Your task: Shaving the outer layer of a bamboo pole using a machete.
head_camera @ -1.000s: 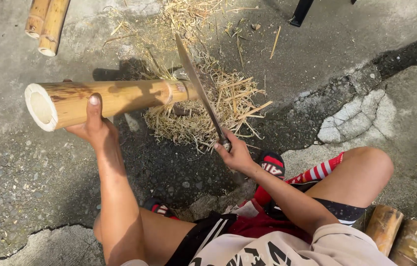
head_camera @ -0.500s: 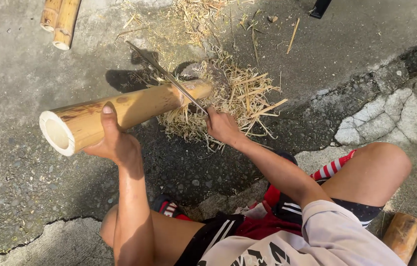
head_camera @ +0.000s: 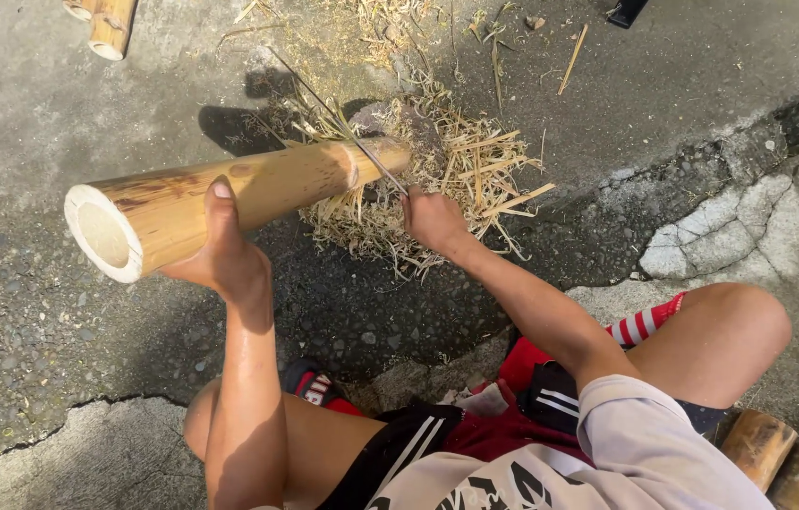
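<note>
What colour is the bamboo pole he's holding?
The bamboo pole is golden tan with brown streaks and a pale cream cut end, seen in the head view.

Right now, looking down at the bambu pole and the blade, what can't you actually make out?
Head view only:
- Blade: seen edge-on as a thin line; its shape and how deep it sits in the bamboo pole cannot be told.
- Handle: wrapped inside the right hand.
- Left hand: its fingers are behind the pole; only the thumb shows.
- Pole's far end: buried in the shavings pile.
- Bamboo pieces, top left: cut off by the frame edge.
</note>
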